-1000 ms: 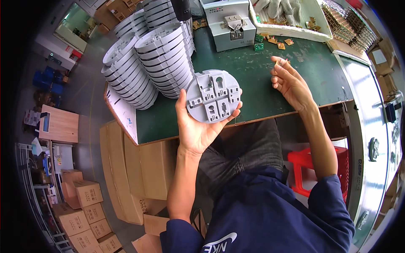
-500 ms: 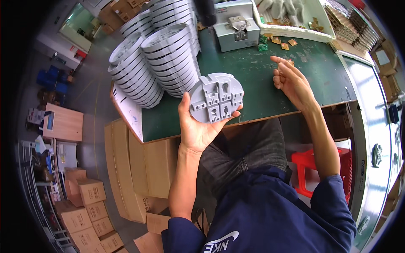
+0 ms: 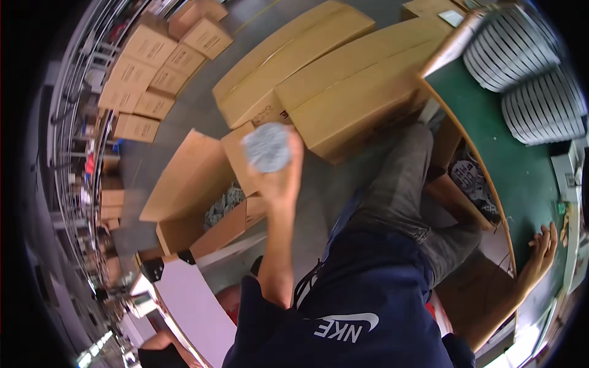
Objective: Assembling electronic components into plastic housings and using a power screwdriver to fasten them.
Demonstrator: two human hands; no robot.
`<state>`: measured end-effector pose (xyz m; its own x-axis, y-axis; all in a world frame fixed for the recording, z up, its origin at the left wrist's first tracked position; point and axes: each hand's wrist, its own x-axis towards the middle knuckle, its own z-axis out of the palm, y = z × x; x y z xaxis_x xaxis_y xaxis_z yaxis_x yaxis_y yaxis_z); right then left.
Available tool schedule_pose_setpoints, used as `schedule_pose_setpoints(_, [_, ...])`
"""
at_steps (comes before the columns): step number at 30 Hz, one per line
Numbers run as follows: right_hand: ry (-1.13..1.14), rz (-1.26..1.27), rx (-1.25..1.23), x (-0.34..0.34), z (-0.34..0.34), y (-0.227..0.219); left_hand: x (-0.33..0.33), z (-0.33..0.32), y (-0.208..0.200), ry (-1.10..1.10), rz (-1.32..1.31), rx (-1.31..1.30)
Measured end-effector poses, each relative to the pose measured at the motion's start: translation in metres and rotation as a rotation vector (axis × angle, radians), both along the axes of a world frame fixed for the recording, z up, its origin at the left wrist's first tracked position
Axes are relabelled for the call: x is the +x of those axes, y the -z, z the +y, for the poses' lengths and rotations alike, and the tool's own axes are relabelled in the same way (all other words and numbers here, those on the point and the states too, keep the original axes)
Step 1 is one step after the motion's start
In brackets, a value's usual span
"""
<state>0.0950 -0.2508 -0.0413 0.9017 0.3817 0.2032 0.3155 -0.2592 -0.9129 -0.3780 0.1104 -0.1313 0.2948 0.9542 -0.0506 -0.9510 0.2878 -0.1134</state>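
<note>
My left hand [image 3: 285, 175] is closed around a round grey plastic part [image 3: 267, 148], blurred by motion. It is held out to the left, above the gap between cardboard boxes. Just below and left of it stands an open cardboard box [image 3: 184, 184] with several grey plastic parts [image 3: 224, 206] inside. Over at the right, my right hand [image 3: 540, 253] rests at the green tabletop [image 3: 521, 178] with nothing in it, its fingers apart. Tall stacks of grey round parts [image 3: 509, 49] stand on the far part of that table.
Long cardboard boxes [image 3: 362, 80] lie on the floor ahead. Under the table sits a box of grey round parts [image 3: 469, 178]. More cartons [image 3: 150, 67] are piled at the far left. A white surface [image 3: 193, 306] and another person's arm [image 3: 175, 343] show at lower left.
My view has swung left, away from the table. My left hand has carried the grey part off the table side toward the open box. My right hand stays by the table, its fingers less curled.
</note>
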Motion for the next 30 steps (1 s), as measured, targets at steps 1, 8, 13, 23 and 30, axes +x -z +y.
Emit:
schedule_pose_setpoints(1, [-0.029, -0.001, -0.006, 0.003, 0.000, 0.004, -0.044, 0.004, 0.010, -0.149, -0.087, -0.009])
schedule_pose_setpoints(8, [-0.112, 0.060, 0.072, 0.023, -0.010, 0.018, -0.252, 0.020, 0.067, -0.545, 0.335, 0.053])
schedule_pose_setpoints(13, [0.052, -0.125, -0.126, -0.008, 0.000, 0.000, -0.063, 0.032, 0.007, 0.076, 0.819, 0.051])
schedule_pose_setpoints(23, [0.017, 0.057, 0.128, -0.029, 0.012, -0.016, 0.328, 0.045, -0.311, -0.330, 1.188, 2.167])
schedule_pose_setpoints(30, [-0.075, 0.075, 0.150, -0.023, 0.012, -0.012, 0.481, 0.009, -0.345, 0.172, 1.890, 2.874])
